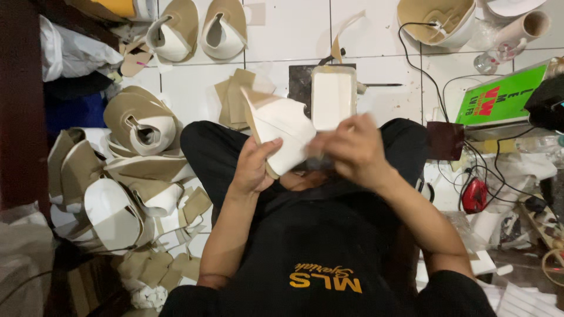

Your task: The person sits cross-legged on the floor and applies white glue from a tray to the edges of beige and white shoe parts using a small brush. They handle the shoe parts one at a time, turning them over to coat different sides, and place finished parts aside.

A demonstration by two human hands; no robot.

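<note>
My left hand [254,166] grips a shoe upper piece [281,126], white on the inside with a tan edge, holding it by its lower edge above my lap. My right hand [351,148] is closed at the piece's right side and is blurred; what its fingers pinch I cannot tell. Just beyond the piece, a white rectangular block [333,95] rests on a dark slab [301,79] on the white tiled floor. I sit cross-legged in black clothes.
Tan and white shoe uppers are piled at the left [138,123] and stand at the top [197,28]. Flat tan cut pieces [234,97] lie by my knee. A green box [506,97], black cables [435,76], a red object [474,195] and a cardboard tube [526,28] crowd the right.
</note>
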